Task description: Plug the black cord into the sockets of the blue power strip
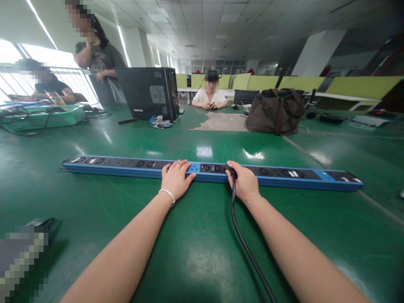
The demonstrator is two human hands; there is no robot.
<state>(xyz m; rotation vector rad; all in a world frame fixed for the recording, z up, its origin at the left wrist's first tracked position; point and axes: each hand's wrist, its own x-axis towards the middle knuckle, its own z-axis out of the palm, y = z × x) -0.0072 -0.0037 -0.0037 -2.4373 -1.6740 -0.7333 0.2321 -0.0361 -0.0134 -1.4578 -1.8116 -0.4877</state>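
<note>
A long blue power strip (126,169) with a row of black sockets and a blue socket near its middle lies across the green table. My left hand (176,179) is laid over the strip just left of that blue socket, fingers across the top towards the far edge and thumb out to the right. Right of the middle, my right hand (244,181) is closed round a black plug (231,171) at the strip's sockets. My fingers partly cover the plug, so how far it sits in a socket I cannot tell. Its thick black cable (241,235) runs down towards me.
Beyond the strip stand a black computer case (148,92), a pair of gloves (160,122) and a brown bag (274,111). A green basket (47,118) with cables is at the left. A person (210,94) sits opposite; two others are at the left. A blurred object (22,261) lies near left.
</note>
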